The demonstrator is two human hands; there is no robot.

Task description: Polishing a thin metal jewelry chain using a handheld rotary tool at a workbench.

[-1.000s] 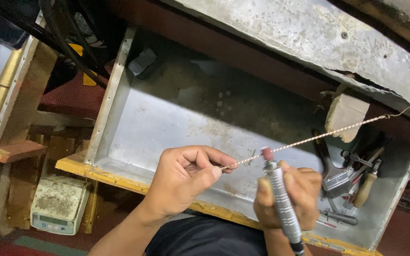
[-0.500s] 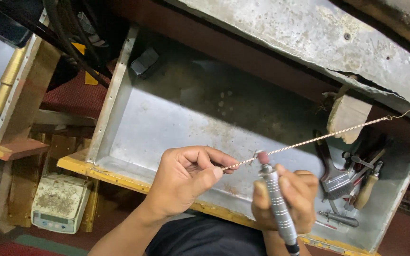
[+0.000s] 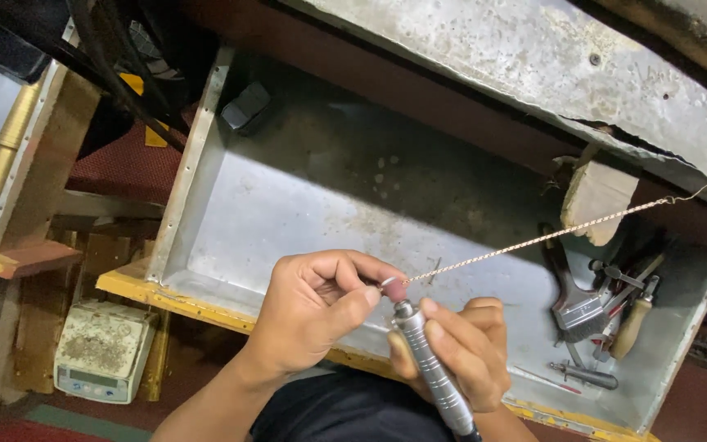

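While the left hand (image 3: 314, 311) pinches the near end of a thin twisted chain (image 3: 533, 239) between thumb and forefinger, the right hand (image 3: 460, 352) grips a slim metal rotary handpiece (image 3: 434, 372) with fingers wrapped around its barrel. The handpiece's small pink tip (image 3: 395, 289) sits right at the pinched end of the chain, touching or just beside it. From there the chain runs taut up and to the right, past a wooden bench peg (image 3: 597, 196), to the far edge of the bench. Beneath both hands lies a metal tray (image 3: 288, 213) with a yellow near rim. Pliers and wooden-handled tools (image 3: 607, 311) are heaped in its right corner. A small digital scale (image 3: 101, 352) sits low at the left, well apart from the hands.
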